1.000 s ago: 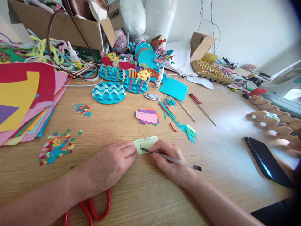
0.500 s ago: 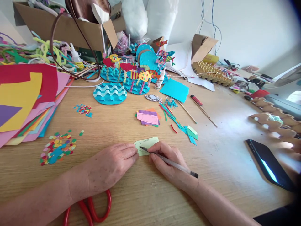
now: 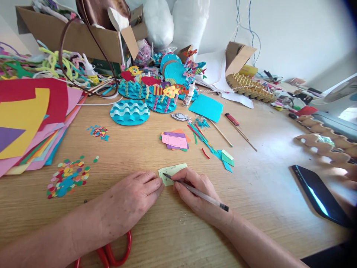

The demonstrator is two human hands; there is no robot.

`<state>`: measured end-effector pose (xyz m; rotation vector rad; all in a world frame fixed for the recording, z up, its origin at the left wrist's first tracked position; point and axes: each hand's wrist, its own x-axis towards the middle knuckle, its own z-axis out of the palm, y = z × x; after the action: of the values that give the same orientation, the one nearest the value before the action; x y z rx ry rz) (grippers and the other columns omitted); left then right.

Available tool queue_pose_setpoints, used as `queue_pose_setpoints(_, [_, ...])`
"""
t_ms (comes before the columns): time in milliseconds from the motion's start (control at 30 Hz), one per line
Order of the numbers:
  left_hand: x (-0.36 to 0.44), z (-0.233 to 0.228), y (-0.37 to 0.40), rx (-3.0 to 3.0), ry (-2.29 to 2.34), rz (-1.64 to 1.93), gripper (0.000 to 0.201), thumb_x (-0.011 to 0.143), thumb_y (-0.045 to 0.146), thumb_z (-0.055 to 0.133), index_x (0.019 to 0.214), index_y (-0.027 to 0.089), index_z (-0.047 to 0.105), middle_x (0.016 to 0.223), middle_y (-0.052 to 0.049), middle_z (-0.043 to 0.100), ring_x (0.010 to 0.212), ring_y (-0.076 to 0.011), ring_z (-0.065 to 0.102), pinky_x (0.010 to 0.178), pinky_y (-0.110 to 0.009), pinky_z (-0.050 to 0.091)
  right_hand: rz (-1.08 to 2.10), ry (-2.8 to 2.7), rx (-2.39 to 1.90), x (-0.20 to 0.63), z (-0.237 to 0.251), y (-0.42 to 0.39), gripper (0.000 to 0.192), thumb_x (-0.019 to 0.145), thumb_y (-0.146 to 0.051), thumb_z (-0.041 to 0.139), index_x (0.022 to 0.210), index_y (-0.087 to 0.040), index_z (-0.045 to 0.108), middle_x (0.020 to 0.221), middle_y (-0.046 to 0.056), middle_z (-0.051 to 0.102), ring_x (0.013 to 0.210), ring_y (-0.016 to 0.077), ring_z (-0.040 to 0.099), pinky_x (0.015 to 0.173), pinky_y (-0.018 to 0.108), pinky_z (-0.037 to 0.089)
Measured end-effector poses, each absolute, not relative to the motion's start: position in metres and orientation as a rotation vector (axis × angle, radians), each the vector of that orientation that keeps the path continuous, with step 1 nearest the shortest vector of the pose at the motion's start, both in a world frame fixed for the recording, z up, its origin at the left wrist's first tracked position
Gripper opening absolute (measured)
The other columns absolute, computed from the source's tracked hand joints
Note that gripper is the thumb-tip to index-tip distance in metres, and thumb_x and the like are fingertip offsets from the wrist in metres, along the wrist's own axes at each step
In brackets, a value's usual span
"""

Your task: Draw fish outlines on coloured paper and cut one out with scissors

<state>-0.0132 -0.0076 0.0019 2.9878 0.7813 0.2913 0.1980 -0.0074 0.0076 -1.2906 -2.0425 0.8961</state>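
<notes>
A small piece of pale green paper (image 3: 169,171) lies on the table, with the curved pencil lines of a fish shape on it. My right hand (image 3: 195,188) is closed round a clear pen (image 3: 205,194) with a black end cap, and its dark tip touches the paper near the left end. My left hand (image 3: 136,197) lies flat at the paper's left edge, fingers side by side and pressing it down; its thumb is hidden. Under my left forearm show the red handles of scissors (image 3: 118,257). Just behind is a stack of coloured paper pieces (image 3: 174,141), a pink one with a drawn outline on top.
Paper dots (image 3: 68,176) and small confetti (image 3: 98,131) lie left, beside coloured sheets (image 3: 19,115). A blue wavy base (image 3: 129,111), a white fish cutout (image 3: 180,117), a glue bottle (image 3: 189,95) and paper strips (image 3: 203,137) are beyond. A phone (image 3: 318,195) lies right.
The pen tip has moved slightly left on the green paper, and my right hand has shifted left with it. My left hand stays at the paper's edge.
</notes>
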Motion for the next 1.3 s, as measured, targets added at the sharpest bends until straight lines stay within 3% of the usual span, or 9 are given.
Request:
queue_pose_setpoints(300, [-0.0115,0.0069,-0.0082,3.02,0.782,0.268,0.025,0.088,0.006,0.039,0.102,0.013,0.059,0.111,-0.01,0.061,0.104,-0.0232,0.054,0.087,-0.036,0.047,0.859,-1.991,-1.375,0.201,0.0042,-0.0081,0.01,0.076,-0.014,0.046,0.079,-0.02,0.053,0.06,-0.001,0.06,0.056,0.0133,0.055,0.055,0.024,0.042])
queue_pose_setpoints(633, [-0.0107,0.0049,-0.0072,3.02,0.759,0.304,0.025,0.085,0.003,0.042,0.103,0.01,0.058,0.109,-0.013,0.061,0.102,-0.0251,0.055,0.085,-0.038,0.048,0.848,-2.026,-1.345,0.2003,0.0036,-0.0083,0.01,0.077,-0.014,0.046,0.08,-0.021,0.053,0.061,-0.002,0.059,0.058,0.0132,0.056,0.055,0.023,0.042])
queue_pose_setpoints(1300, [-0.0124,0.0036,-0.0083,3.024,0.806,0.275,0.025,0.09,0.007,0.039,0.104,0.014,0.058,0.113,-0.008,0.061,0.106,-0.0212,0.055,0.09,-0.034,0.045,0.83,-2.055,-1.342,0.201,0.0048,-0.0084,0.011,0.077,-0.013,0.047,0.079,-0.021,0.054,0.063,-0.001,0.06,0.062,0.014,0.058,0.054,0.023,0.041])
